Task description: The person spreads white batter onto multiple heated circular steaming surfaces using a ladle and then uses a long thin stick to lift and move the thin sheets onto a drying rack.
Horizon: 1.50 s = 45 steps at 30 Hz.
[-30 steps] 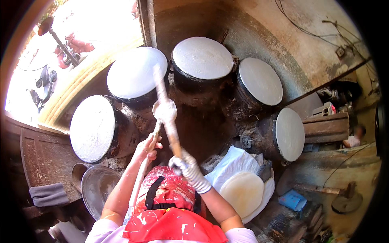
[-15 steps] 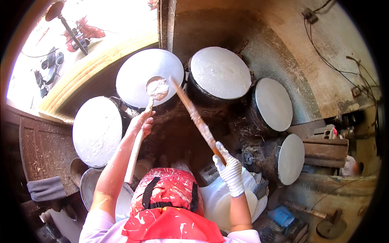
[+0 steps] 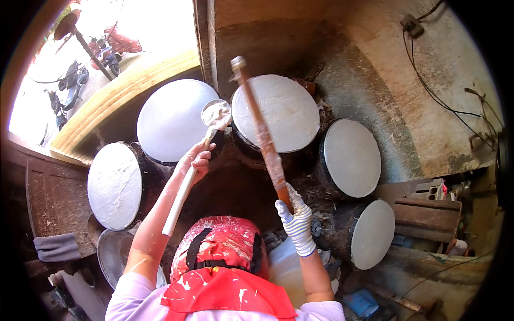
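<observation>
Reaching higher than before: wooden stick (image 3: pixel 263 134)

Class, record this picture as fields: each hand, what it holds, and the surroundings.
Left hand: bare, gripping a long-handled ladle
Ladle contents: pale paste
Right hand: in a striped glove, gripping a wooden stick
Ahead: five round white tops, in an arc
Far left: grey cloth
</observation>
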{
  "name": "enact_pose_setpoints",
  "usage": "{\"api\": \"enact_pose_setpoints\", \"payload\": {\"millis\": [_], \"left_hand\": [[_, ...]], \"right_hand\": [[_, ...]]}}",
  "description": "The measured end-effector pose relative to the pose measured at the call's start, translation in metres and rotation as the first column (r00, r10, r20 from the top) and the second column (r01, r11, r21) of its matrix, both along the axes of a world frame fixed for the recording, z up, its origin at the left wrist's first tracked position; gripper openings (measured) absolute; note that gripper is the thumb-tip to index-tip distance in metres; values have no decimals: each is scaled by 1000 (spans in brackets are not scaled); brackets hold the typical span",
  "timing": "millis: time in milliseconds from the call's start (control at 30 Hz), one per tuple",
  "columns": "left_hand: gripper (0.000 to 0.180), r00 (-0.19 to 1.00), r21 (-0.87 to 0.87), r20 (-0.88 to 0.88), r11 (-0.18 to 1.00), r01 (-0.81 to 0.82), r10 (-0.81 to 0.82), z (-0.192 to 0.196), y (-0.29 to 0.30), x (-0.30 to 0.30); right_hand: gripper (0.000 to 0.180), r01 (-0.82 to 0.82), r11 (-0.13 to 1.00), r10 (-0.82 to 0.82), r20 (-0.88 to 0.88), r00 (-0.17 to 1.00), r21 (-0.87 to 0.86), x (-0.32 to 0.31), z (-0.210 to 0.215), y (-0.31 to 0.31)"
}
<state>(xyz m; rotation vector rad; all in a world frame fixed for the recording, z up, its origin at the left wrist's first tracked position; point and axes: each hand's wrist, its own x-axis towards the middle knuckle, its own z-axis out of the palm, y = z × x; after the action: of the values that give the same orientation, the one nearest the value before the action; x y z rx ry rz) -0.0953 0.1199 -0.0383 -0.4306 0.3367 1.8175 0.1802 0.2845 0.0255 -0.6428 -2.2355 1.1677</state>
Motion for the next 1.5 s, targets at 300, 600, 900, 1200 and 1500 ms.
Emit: {"api": "enact_pose_setpoints", "payload": {"millis": [300, 600, 900, 1200, 1500], "left_hand": [[36, 990, 98, 138, 995, -1, -13, -15, 34, 22], [39, 996, 64, 84, 997, -42, 36, -7, 16, 23], [41, 993, -11, -41, 994, -108, 107, 7, -2, 11], [46, 964, 177, -122, 961, -215, 238, 45, -48, -18], [48, 966, 322, 26, 912, -253, 258, 64, -78, -73]], "right_hand": [[42, 52, 930, -254, 533, 807, 364, 37, -76, 85], [41, 65, 852, -399, 566, 721, 519, 37, -112, 145], [38, -158, 886, -234, 715, 659, 436, 10, -135, 123], [42, -10, 906, -327, 714, 619, 423, 33, -118, 122], [41, -15, 873, -344, 637, 690, 488, -17, -136, 76]]}}
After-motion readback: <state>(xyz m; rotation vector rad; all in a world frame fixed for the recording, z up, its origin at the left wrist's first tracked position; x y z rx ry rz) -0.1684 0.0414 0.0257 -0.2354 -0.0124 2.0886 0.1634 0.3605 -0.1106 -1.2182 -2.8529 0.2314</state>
